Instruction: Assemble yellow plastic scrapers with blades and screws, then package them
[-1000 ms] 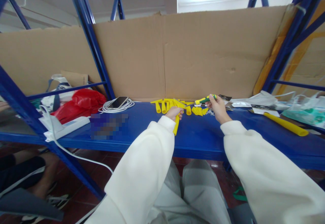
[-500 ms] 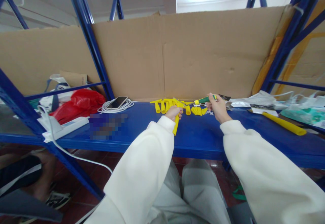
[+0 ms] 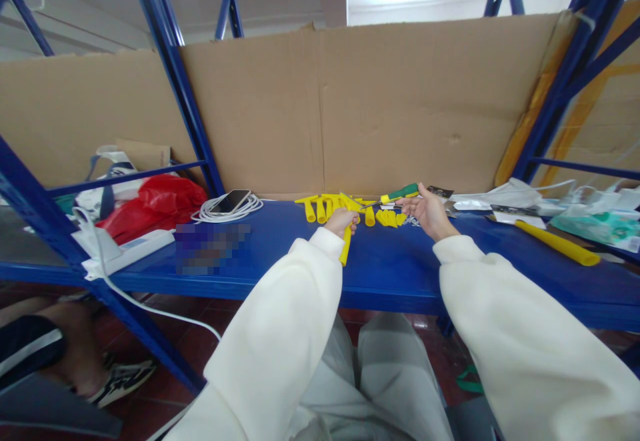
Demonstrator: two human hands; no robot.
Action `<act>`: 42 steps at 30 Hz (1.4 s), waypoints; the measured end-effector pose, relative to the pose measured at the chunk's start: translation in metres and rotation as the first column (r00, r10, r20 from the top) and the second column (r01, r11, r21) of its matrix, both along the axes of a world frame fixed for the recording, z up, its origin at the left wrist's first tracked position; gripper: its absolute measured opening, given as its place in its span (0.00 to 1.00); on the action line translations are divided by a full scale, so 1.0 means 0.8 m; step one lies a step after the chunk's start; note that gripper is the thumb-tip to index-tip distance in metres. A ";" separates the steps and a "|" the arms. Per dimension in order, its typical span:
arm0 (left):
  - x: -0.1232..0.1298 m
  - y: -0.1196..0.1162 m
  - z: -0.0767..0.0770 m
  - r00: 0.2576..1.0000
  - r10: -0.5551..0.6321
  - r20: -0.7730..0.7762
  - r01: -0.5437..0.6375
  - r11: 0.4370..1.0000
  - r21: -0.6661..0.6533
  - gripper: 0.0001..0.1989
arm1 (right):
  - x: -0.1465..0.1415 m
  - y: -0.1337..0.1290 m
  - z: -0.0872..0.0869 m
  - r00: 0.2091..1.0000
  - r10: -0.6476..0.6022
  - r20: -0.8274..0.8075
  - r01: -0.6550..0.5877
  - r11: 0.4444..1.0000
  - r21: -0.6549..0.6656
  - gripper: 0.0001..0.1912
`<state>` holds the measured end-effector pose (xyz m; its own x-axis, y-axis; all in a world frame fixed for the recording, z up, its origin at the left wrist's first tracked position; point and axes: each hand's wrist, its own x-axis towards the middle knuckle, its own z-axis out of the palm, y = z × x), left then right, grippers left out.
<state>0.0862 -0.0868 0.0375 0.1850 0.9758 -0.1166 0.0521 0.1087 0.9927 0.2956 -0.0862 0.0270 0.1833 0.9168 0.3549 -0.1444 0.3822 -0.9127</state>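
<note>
My left hand [image 3: 344, 221] is closed around a yellow tubular piece [image 3: 345, 246], whose lower end sticks out below the fingers. A screwdriver with a green and yellow handle [image 3: 403, 193] points left, its shaft reaching my left hand. Beside the handle's rear end, my right hand [image 3: 431, 213] has its fingers spread, with the thumb at or very near that end. Several yellow T-shaped pieces [image 3: 310, 211] lie behind and around my left hand. Small flat yellow pieces [image 3: 387, 218] lie between the two hands.
On the left are a phone [image 3: 231, 201] on a coiled white cable, a power strip [image 3: 133, 252] and a red bag [image 3: 163, 204]. A long yellow tube [image 3: 557, 243] and plastic bags [image 3: 597, 222] lie right. Cardboard [image 3: 390, 107] stands behind. A person's leg shows lower left.
The fingers of my right hand have opened from around the screwdriver handle, and the hand has shifted slightly right. At lower left, the other person's shoe has moved right.
</note>
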 end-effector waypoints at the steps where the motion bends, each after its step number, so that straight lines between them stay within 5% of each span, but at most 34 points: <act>1: 0.000 0.000 0.000 1.000 0.006 -0.001 -0.006 1.000 0.001 0.14 | 0.000 0.001 -0.001 1.000 -0.017 -0.002 0.017 1.000 0.017 0.28; 8: 0.000 0.001 -0.001 0.999 0.037 0.005 -0.037 0.999 -0.010 0.15 | 0.007 0.010 -0.010 0.995 -0.100 -0.014 0.101 0.988 0.114 0.28; 19: -0.002 -0.002 0.001 0.999 0.050 -0.001 -0.050 0.999 -0.011 0.13 | 0.010 0.007 -0.010 0.992 -0.119 0.046 0.113 0.986 0.127 0.24; 28: -0.003 -0.001 0.002 0.999 0.050 -0.003 -0.050 0.999 0.005 0.15 | 0.009 0.007 -0.010 1.000 -0.013 -0.003 0.013 0.993 0.119 0.24; 42: -0.002 -0.002 0.003 0.997 0.066 -0.035 -0.065 0.998 0.014 0.10 | 0.012 0.007 -0.012 0.992 -0.126 0.014 0.125 0.990 0.072 0.22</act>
<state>0.0845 -0.0880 0.0397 0.1168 0.9871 -0.1096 0.0807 0.1006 0.9916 0.3049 -0.0807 0.0175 0.2883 0.8594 0.4222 -0.0742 0.4597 -0.8850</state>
